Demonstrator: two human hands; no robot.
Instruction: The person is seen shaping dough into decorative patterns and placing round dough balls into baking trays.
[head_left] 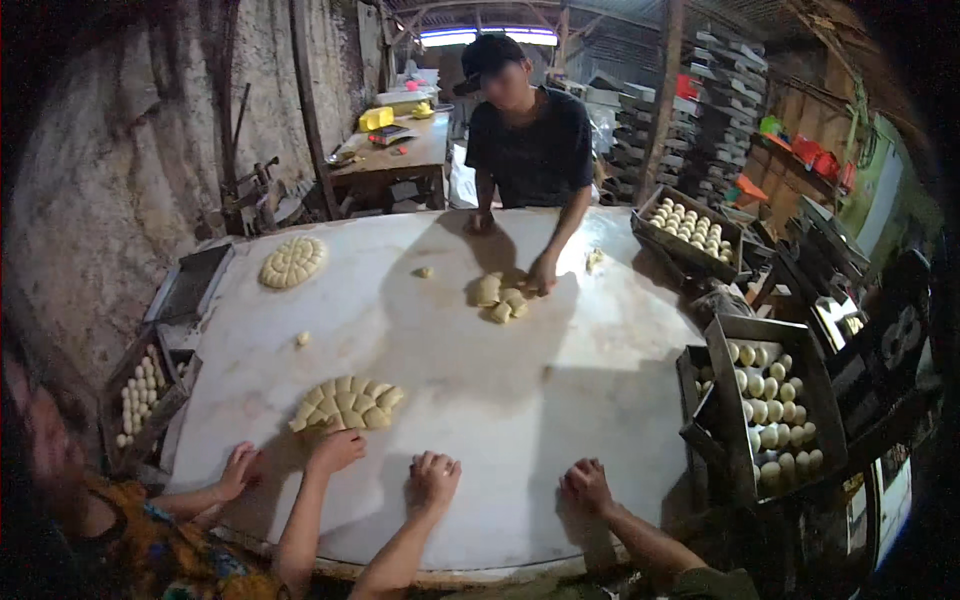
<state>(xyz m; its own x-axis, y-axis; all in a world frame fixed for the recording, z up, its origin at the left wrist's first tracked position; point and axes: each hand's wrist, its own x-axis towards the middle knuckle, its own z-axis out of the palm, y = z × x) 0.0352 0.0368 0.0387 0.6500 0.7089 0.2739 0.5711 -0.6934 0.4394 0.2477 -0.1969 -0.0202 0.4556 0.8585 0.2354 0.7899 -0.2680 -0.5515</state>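
My left hand [434,482] rests on the white tabletop [480,400] near its front edge, fingers curled down over the surface. Farther right, my right hand [587,486] is bent the same way, knuckles up. Whatever lies under either palm is hidden. Left of my left hand, a co-worker's hand [337,452] touches a slab of pale dough cut into several pieces [348,403]; that person's other hand [238,472] is by the table's left side. Across the table, another person's hand [543,274] is beside a smaller pile of dough pieces [498,298].
A round of scored dough [293,262] lies at the far left; small dough lumps [302,339] are scattered about. Metal trays of dough balls stand at the right edge [775,410], far right [690,230] and left [140,400]. A wooden post [662,100] rises behind the table.
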